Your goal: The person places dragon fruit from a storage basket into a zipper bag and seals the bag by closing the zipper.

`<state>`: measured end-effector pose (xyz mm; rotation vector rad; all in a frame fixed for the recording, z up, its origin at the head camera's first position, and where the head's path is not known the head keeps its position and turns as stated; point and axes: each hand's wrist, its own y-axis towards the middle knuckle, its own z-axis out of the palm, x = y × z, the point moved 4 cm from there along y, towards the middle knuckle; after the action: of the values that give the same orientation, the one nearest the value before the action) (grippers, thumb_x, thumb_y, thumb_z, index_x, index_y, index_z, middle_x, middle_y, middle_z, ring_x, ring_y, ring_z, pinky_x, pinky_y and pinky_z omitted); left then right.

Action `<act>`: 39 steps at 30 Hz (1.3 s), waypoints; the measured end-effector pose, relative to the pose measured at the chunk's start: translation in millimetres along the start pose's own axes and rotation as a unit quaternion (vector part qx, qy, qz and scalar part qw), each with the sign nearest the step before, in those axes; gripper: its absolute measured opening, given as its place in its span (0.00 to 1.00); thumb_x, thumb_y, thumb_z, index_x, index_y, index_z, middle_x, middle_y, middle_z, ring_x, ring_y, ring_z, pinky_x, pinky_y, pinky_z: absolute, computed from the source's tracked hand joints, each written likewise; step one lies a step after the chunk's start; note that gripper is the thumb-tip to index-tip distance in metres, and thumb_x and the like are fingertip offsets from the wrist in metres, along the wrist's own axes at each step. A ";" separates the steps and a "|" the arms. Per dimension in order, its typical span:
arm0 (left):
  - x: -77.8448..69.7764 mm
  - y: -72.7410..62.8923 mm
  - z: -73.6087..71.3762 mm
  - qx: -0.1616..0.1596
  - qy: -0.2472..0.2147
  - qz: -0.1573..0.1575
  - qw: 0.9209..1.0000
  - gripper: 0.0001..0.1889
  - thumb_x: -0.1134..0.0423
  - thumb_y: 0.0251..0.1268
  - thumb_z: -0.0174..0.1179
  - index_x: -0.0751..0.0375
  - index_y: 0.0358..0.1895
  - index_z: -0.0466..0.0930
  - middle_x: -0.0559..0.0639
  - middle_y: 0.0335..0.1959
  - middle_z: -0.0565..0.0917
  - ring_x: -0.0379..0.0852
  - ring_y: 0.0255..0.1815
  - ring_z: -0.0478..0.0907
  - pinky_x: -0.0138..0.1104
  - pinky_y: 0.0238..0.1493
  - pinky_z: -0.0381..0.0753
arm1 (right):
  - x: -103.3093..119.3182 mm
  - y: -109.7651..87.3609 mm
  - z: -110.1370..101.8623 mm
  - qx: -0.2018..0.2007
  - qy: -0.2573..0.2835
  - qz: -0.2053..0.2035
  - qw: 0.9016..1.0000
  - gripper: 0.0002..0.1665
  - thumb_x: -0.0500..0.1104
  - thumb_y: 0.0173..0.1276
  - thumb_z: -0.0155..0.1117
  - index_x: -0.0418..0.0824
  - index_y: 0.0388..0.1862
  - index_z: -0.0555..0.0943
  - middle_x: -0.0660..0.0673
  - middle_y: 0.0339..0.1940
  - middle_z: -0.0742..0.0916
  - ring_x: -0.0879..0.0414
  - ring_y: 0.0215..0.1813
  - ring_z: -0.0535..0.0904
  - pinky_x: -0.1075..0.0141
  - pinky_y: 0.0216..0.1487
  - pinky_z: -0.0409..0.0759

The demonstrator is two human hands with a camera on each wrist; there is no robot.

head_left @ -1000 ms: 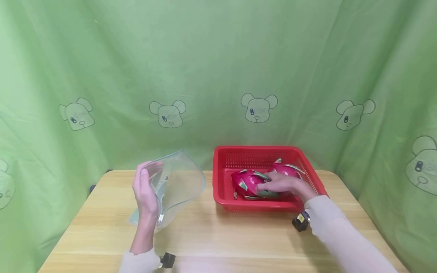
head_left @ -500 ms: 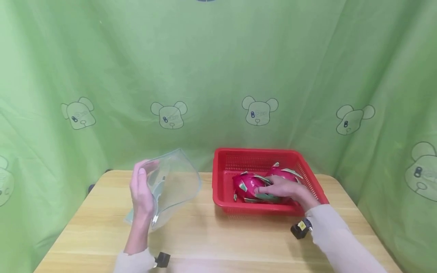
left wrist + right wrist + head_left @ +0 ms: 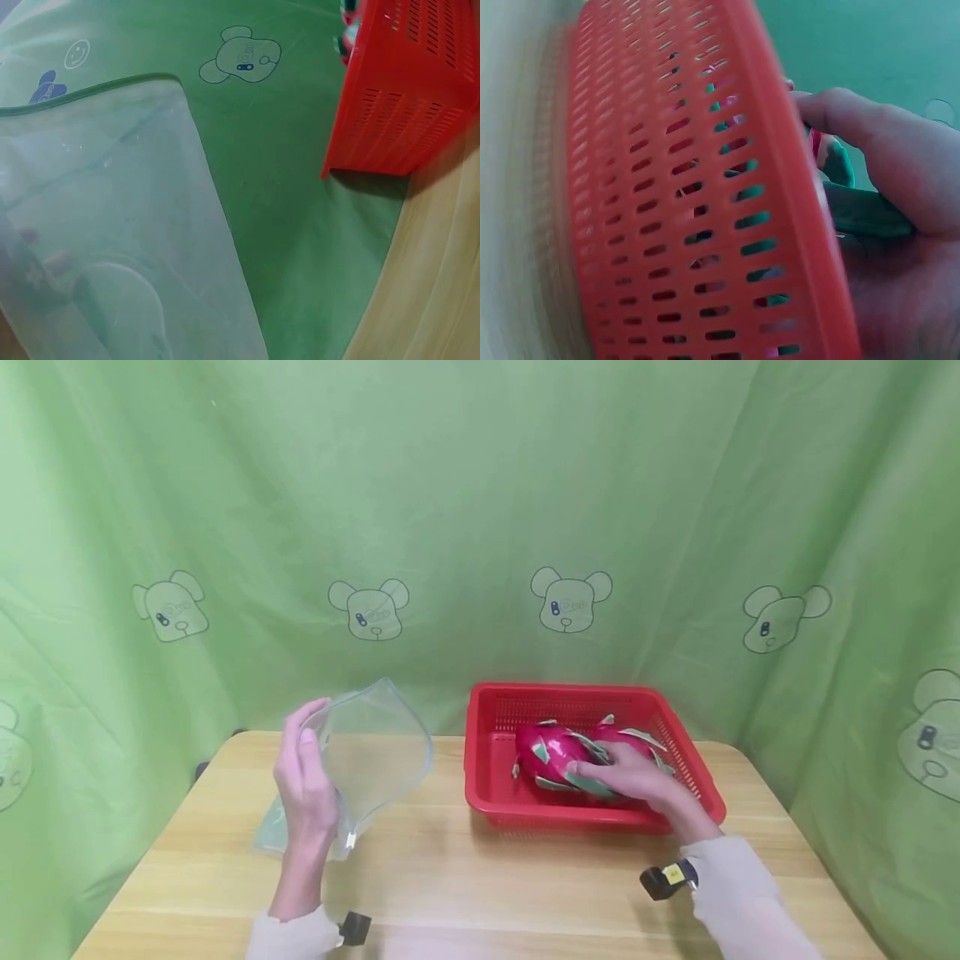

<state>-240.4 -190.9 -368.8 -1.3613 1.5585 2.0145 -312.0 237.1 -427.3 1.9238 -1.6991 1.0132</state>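
My left hand [image 3: 306, 789] holds a clear zip bag [image 3: 382, 747] above the left of the table, thumb near its spread mouth. A white slider shows low on the bag's edge, and the bag's lower part hangs behind the hand. In the left wrist view, the translucent bag [image 3: 172, 195] covers much of the lower left. My right hand [image 3: 633, 772] reaches into the red basket and grips a pink dragon fruit [image 3: 542, 760] with green-tipped scales. Another dragon fruit [image 3: 622, 737] lies behind that hand, partly hidden. In the right wrist view, the basket wall hides most of the fruit.
The red slotted basket [image 3: 491, 810] stands at the back right of the wooden table [image 3: 465, 893]. A green curtain [image 3: 450, 510] with bear-head prints hangs behind and along both sides.
My right hand has lifted and tilted the gripped dragon fruit slightly inside the basket. My left hand has shifted a little left with the bag.
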 end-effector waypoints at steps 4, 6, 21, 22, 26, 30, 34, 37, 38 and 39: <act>1.1 1.1 -3.1 -0.002 0.014 0.000 1.000 0.22 0.63 0.81 0.37 0.61 0.65 0.77 0.51 0.64 0.81 0.48 0.69 0.72 0.50 0.71 0.67 | 3.8 0.7 2.1 0.002 0.091 0.000 0.996 0.50 0.62 0.64 0.73 0.36 0.75 0.66 0.35 0.61 0.78 0.43 0.57 0.77 0.54 0.48 0.86; 2.2 0.7 -3.9 -0.002 0.016 -0.002 1.000 0.22 0.63 0.81 0.37 0.60 0.65 0.78 0.51 0.64 0.81 0.48 0.69 0.73 0.49 0.71 0.67 | 4.1 -0.7 3.0 0.001 0.143 0.009 0.990 0.50 0.60 0.66 0.73 0.37 0.76 0.65 0.34 0.60 0.78 0.44 0.53 0.79 0.54 0.47 0.88; 7.3 15.7 9.4 0.014 -0.001 -0.017 1.000 0.19 0.61 0.83 0.39 0.58 0.61 0.80 0.47 0.61 0.82 0.43 0.64 0.75 0.47 0.70 0.69 | 8.2 -9.3 -3.1 -0.027 0.304 -0.020 0.952 0.40 0.61 0.78 0.58 0.30 0.69 0.63 0.37 0.50 0.86 0.46 0.48 0.88 0.57 0.46 0.88; 8.3 15.4 10.9 0.016 -0.005 -0.021 1.000 0.19 0.61 0.83 0.39 0.59 0.61 0.79 0.48 0.61 0.82 0.43 0.64 0.75 0.47 0.70 0.69 | 8.5 -9.9 -4.2 -0.024 0.315 -0.025 0.948 0.39 0.60 0.78 0.57 0.30 0.68 0.64 0.38 0.48 0.87 0.46 0.47 0.89 0.58 0.46 0.88; 13.8 11.1 14.3 0.019 -0.017 -0.037 0.999 0.19 0.61 0.83 0.38 0.59 0.61 0.79 0.49 0.60 0.82 0.45 0.65 0.75 0.49 0.71 0.68 | 7.6 -12.6 -8.8 -0.020 0.360 -0.027 0.932 0.31 0.58 0.79 0.56 0.34 0.65 0.68 0.43 0.43 0.89 0.49 0.45 0.89 0.60 0.43 0.89; 17.4 9.9 14.1 0.020 -0.010 -0.038 0.999 0.20 0.60 0.83 0.38 0.59 0.61 0.79 0.49 0.59 0.82 0.45 0.65 0.74 0.50 0.70 0.68 | 7.1 -14.1 -10.2 -0.019 0.424 -0.036 0.905 0.20 0.55 0.81 0.55 0.43 0.60 0.74 0.47 0.43 0.87 0.53 0.42 0.87 0.63 0.40 0.88; 19.1 10.1 12.8 0.019 -0.005 -0.037 0.999 0.20 0.60 0.83 0.38 0.60 0.61 0.79 0.50 0.59 0.82 0.45 0.65 0.75 0.50 0.70 0.68 | 8.5 -14.6 -6.5 -0.007 0.488 -0.050 0.872 0.17 0.54 0.82 0.53 0.47 0.59 0.74 0.49 0.43 0.85 0.56 0.41 0.85 0.65 0.39 0.87; 19.5 7.7 15.5 0.029 -0.007 -0.043 0.999 0.20 0.60 0.83 0.38 0.60 0.61 0.79 0.50 0.59 0.82 0.46 0.65 0.75 0.51 0.70 0.69 | 6.6 -18.4 -4.6 -0.014 0.508 -0.048 0.860 0.18 0.53 0.82 0.53 0.46 0.61 0.73 0.50 0.45 0.84 0.57 0.42 0.84 0.65 0.41 0.87; 19.4 6.8 16.0 0.032 -0.008 -0.047 0.998 0.20 0.60 0.83 0.38 0.60 0.61 0.78 0.50 0.59 0.82 0.46 0.65 0.75 0.51 0.71 0.69 | 5.8 -19.4 -3.5 -0.019 0.510 -0.047 0.859 0.18 0.53 0.82 0.53 0.46 0.62 0.72 0.50 0.46 0.84 0.57 0.43 0.85 0.65 0.42 0.87; 19.5 6.1 16.4 0.034 -0.009 -0.049 0.998 0.20 0.60 0.84 0.38 0.60 0.61 0.78 0.50 0.60 0.82 0.46 0.65 0.75 0.51 0.71 0.69 | 5.2 -20.4 -2.4 -0.023 0.508 -0.047 0.860 0.19 0.53 0.81 0.53 0.47 0.64 0.70 0.50 0.49 0.83 0.57 0.45 0.85 0.65 0.44 0.87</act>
<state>-263.2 -185.6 -380.4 -1.3622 1.5070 1.8928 -293.0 239.1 -418.4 1.0380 -0.9654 1.5333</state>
